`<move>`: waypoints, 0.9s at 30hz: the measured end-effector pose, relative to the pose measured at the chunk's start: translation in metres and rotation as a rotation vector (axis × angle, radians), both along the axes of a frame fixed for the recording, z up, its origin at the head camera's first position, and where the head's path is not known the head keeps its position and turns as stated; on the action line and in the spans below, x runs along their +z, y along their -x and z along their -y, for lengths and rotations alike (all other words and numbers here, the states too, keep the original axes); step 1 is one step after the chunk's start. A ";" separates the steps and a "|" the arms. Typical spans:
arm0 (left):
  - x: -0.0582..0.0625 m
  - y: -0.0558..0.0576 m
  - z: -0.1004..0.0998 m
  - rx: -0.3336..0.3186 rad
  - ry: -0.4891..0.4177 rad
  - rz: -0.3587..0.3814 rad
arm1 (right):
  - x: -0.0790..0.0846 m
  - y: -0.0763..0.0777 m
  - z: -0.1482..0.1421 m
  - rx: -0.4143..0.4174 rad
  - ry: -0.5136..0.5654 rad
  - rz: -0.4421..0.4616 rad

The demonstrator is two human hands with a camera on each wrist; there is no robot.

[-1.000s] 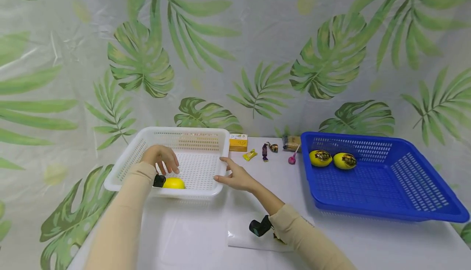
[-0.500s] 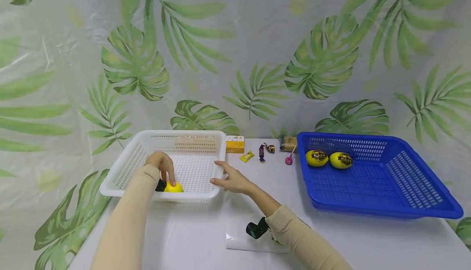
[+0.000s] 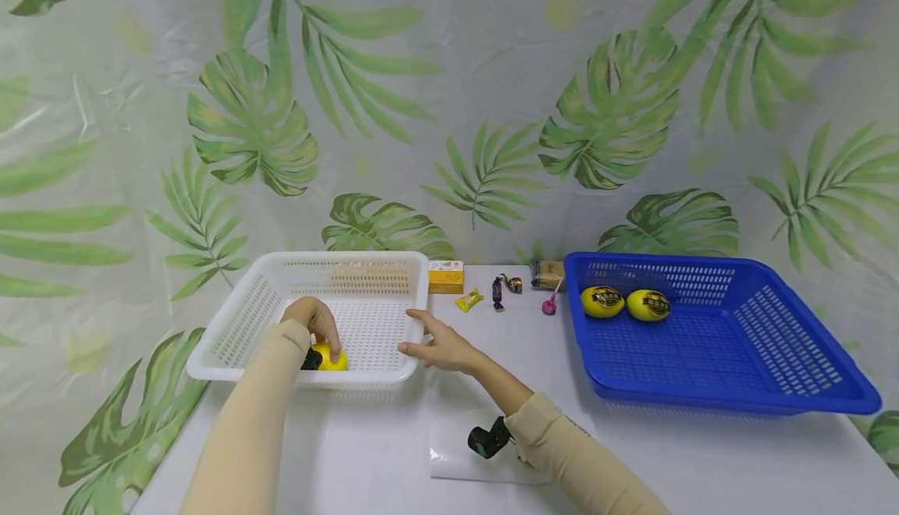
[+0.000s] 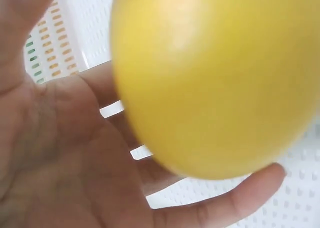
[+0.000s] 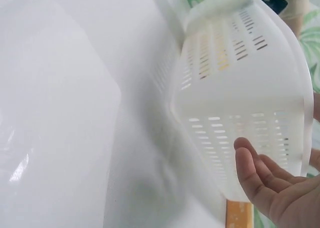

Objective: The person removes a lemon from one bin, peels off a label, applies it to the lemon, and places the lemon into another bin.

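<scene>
Down inside the white plastic basket (image 3: pixel 382 377), my left hand (image 3: pixel 316 318) holds a yellow lemon (image 3: pixel 339 360) near the front wall. The left wrist view shows the lemon (image 4: pixel 215 77) filling much of the picture, its smooth side facing the camera. Fingers pass behind it, partly hidden, and the little finger curls along its lower end. My right hand (image 3: pixel 447 345) grips the basket's right rim. In the right wrist view, several fingers (image 5: pixel 265 185) lie along the outer wall, with other parts of the hand beyond the rim.
A blue basket (image 3: pixel 702 404) with two labelled lemons (image 3: pixel 625 303) stands at right. Between the baskets lie an orange-and-white box (image 3: pixel 445 277), wrapped candies (image 3: pixel 469 300), a pink lollipop (image 3: pixel 549 307) and a brown packet (image 3: pixel 546 274). A plastic bag (image 3: pixel 456 452) lies under the right forearm.
My left hand has lowered from above the lemon and taken hold of it. My right hand stays at the white basket's rim. The whole head view has shifted slightly.
</scene>
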State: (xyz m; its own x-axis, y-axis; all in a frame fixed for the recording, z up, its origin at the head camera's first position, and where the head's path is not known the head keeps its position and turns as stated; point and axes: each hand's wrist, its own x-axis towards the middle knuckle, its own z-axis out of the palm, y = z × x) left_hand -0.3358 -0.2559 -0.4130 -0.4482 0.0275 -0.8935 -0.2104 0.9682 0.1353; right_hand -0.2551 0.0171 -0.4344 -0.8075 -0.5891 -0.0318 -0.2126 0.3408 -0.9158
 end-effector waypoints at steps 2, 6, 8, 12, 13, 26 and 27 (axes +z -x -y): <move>-0.002 -0.002 0.001 0.002 -0.032 -0.028 | 0.000 -0.001 0.001 0.001 0.001 0.001; -0.004 -0.005 0.002 0.041 -0.092 -0.078 | 0.002 -0.004 0.002 0.000 -0.002 0.006; -0.005 -0.006 0.002 0.086 -0.143 -0.112 | 0.002 -0.004 0.003 -0.003 -0.002 0.010; -0.001 -0.008 -0.002 0.126 -0.257 -0.223 | -0.001 -0.004 0.003 -0.023 -0.002 0.013; 0.001 -0.009 -0.004 0.127 -0.286 -0.254 | -0.001 -0.004 0.003 -0.031 0.001 0.016; 0.038 -0.035 -0.040 0.153 -0.732 -0.776 | -0.004 -0.020 -0.026 -0.030 0.041 -0.109; 0.039 -0.040 -0.044 0.163 -0.775 -0.804 | -0.004 -0.023 -0.031 -0.026 0.016 -0.143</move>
State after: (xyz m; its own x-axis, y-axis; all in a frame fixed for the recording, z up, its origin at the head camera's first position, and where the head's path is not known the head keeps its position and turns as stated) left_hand -0.2957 -0.2115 -0.3738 -0.9348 0.3374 -0.1111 0.0924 0.5329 0.8411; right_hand -0.2322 0.0481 -0.4388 -0.8181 -0.5673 0.0936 -0.3322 0.3335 -0.8822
